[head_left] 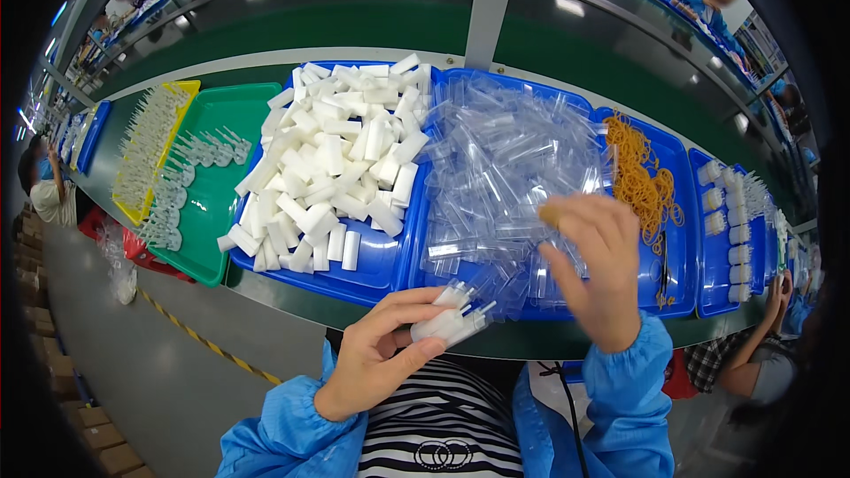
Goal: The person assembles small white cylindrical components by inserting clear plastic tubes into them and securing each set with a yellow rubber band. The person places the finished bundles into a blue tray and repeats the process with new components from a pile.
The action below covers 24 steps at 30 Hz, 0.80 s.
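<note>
My left hand [381,341] is closed around a few white cylindrical plastic parts [443,326] with thin clear stems pointing up and to the right. Clear plastic film touches or overlaps their far end; I cannot tell which. My right hand [598,261] hovers over the near right of a heap of clear plastic sleeves [513,150], thumb and fingers apart, a yellowish cover on one fingertip. No object shows between its fingers. White cylinders [336,159] are piled in the blue tray [363,273] left of the sleeves.
Orange rubber bands [639,177] lie in a blue tray at right, beside dark tweezers [664,274]. Farther right, another tray holds white assembled pieces [738,235]. A green tray [232,115] and yellow tray [133,209] hold clear stemmed parts. Behind runs a green conveyor [354,31]; other people sit nearby.
</note>
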{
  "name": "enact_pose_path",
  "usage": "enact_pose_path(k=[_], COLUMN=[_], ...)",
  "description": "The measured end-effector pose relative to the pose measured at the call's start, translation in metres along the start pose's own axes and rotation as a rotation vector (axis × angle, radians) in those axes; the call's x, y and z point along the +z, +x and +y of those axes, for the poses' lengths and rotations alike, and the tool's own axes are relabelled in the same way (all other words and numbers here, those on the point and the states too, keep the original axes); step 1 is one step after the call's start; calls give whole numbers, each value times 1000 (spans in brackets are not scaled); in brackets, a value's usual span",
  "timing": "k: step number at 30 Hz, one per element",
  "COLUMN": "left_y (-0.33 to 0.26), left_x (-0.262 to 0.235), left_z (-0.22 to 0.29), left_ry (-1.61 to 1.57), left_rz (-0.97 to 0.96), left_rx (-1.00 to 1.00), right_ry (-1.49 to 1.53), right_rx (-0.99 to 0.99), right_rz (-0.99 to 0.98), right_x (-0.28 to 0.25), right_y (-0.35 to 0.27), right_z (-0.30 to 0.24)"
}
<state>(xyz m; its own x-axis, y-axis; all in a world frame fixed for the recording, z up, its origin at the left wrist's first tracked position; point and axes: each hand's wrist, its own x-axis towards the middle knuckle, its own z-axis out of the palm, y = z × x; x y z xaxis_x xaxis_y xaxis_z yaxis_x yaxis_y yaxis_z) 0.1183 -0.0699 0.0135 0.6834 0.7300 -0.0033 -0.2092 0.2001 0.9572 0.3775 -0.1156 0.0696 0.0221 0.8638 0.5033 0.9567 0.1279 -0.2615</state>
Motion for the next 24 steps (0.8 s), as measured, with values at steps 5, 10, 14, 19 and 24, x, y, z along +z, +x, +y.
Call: enact_pose_path(k=[5,10,14,19,24], left_y=[1,6,10,8,5], left_x=[3,5,13,13,15], left_z=[-8,-7,-6,-8,-6], left_ry=[3,73,112,175,176], left_rz=[42,131,127,136,148], left_rx=[4,53,71,110,94], right_ry=[-83,429,764,1089,1085], right_rx=[-12,217,280,566,466], right_rz=[-57,17,-112,-5,-134], right_x=[7,-3,-3,11,13], right_y=[-2,-10,-19,-26,-27], right_z=[23,2,-26,-34,-26])
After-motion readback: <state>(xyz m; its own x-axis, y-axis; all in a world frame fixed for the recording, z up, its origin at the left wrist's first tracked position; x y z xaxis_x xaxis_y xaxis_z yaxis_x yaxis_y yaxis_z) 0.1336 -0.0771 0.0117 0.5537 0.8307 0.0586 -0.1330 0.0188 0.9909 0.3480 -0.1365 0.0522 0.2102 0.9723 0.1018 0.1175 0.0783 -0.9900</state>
